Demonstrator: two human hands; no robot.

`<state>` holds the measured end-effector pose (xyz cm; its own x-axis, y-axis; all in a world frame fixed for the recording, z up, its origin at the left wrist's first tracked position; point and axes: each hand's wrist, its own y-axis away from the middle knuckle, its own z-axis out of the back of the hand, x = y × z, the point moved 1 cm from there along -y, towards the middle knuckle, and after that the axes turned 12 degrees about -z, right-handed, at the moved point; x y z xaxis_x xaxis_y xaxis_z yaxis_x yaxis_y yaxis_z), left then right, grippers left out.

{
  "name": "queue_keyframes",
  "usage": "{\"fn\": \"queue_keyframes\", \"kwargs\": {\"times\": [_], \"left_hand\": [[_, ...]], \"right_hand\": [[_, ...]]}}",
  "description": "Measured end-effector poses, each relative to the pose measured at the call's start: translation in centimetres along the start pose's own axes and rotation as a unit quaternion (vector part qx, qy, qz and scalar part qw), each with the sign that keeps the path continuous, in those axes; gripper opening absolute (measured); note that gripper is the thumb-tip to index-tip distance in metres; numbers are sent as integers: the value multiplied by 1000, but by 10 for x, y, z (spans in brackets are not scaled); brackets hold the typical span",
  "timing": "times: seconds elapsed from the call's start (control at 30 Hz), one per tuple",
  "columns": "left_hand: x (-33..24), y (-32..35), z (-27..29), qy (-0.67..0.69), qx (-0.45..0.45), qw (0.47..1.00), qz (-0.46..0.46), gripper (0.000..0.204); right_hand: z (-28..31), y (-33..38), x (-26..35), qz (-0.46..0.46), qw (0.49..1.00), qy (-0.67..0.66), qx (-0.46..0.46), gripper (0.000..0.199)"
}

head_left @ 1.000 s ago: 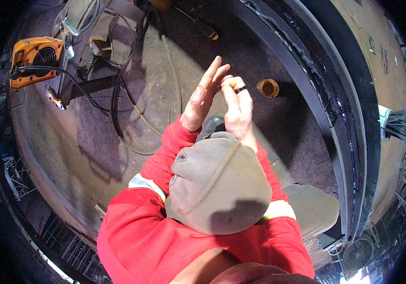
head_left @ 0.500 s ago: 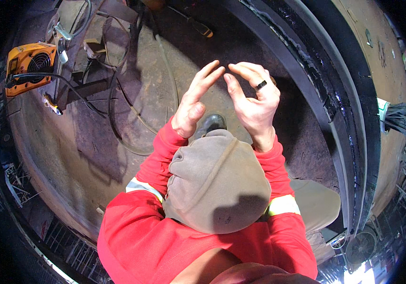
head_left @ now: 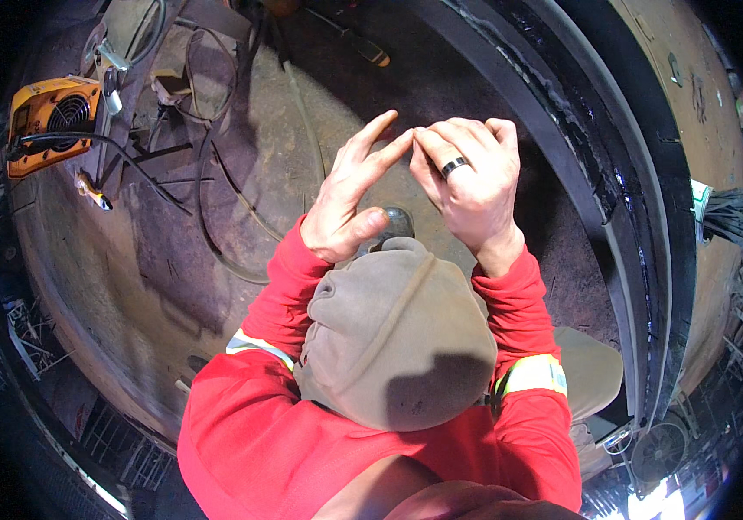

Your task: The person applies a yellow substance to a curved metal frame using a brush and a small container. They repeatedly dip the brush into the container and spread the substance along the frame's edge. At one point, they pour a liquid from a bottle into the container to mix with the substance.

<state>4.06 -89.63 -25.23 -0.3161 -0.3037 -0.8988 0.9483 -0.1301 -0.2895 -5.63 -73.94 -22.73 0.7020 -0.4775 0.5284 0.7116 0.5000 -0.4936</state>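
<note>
Left hand (head_left: 345, 195) and right hand (head_left: 475, 184) have closed the gap that separated their fingertips in the preceding frame. Their fingertips now appear to meet at the left index finger (head_left: 394, 149), raised above the floor (head_left: 278, 156) beyond the knee (head_left: 402, 338). The left hand is extended, thumb apart from the fingers. The right hand, fitted with a dark ring (head_left: 454, 167), is curled; it is not possible to tell whether anything is pinched in it.

Red sleeves (head_left: 514, 305) with reflective bands cover both forearms. Beneath lies a brown, stained floor, crossed by hoses and cables. An orange machine (head_left: 58, 126) with a round fan grille stands at the upper left; a tool with a yellow handle (head_left: 367, 49) lies at the top. Along the right runs a curved dark metal structure (head_left: 553, 130), with a bundle of dark rods (head_left: 725, 218) near its outer side.

Partly hidden: the boot (head_left: 399, 223), behind the knee. The upper end of the tool is lost in shadow. Surroundings toward the rim — cluttered, dark and bent — are hard to identify.
</note>
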Motion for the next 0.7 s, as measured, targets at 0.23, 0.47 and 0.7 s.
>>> {"fn": "queue_keyframes", "kwargs": {"times": [0.23,0.47,0.7], "left_hand": [[-2,-4,9,-70,31,997,-30,88],[-1,-5,13,-47,38,998,-35,84],[14,7,11,174,-68,982,-21,87]], "right_hand": [[0,-1,-3,21,999,17,28,20],[-4,-2,-5,-9,999,-51,4,20],[-3,-4,-21,-231,956,-179,-15,9]]}}
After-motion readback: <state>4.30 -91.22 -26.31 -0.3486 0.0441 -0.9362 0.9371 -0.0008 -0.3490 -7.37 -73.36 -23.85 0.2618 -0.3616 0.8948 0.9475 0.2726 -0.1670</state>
